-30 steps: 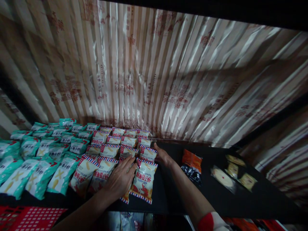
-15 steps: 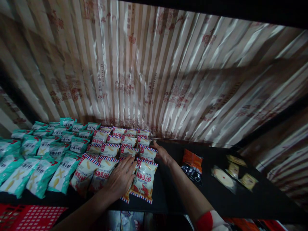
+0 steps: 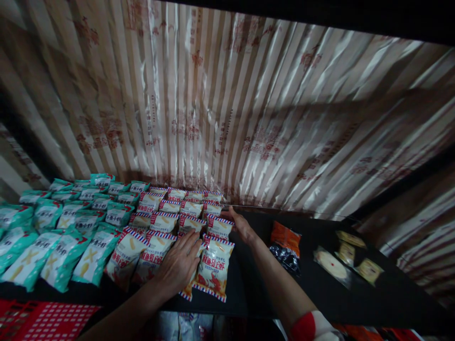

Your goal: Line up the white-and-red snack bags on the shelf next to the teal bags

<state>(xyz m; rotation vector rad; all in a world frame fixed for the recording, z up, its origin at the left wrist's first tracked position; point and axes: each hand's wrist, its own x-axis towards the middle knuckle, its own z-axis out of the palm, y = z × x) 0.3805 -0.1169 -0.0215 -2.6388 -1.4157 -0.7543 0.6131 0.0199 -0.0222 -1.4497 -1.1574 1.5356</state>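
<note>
Cream snack bags with red lettering and striped edges stand in rows on a black shelf (image 3: 249,284). My left hand (image 3: 180,262) lies flat, fingers stretched out, over a front-row bag that it partly hides. Right of that hand, the front snack bag (image 3: 212,267) leans with its print facing me. My right hand (image 3: 239,224) is at the right side of the rows, fingers extended beside the second-row snack bag (image 3: 219,227). Its fingertips are partly hidden behind the bags. Neither hand grips a bag.
Rows of teal snack bags (image 3: 94,253) fill the shelf's left side. An orange and black packet (image 3: 285,246), a round white item in clear wrap (image 3: 332,265) and small yellow packets (image 3: 369,271) lie to the right. A red basket (image 3: 60,322) is below left. Shiny striped sheeting (image 3: 213,94) hangs behind.
The view has shifted very slightly. Both hands keep nearly the same places against the cream bags, and no bag has visibly moved.
</note>
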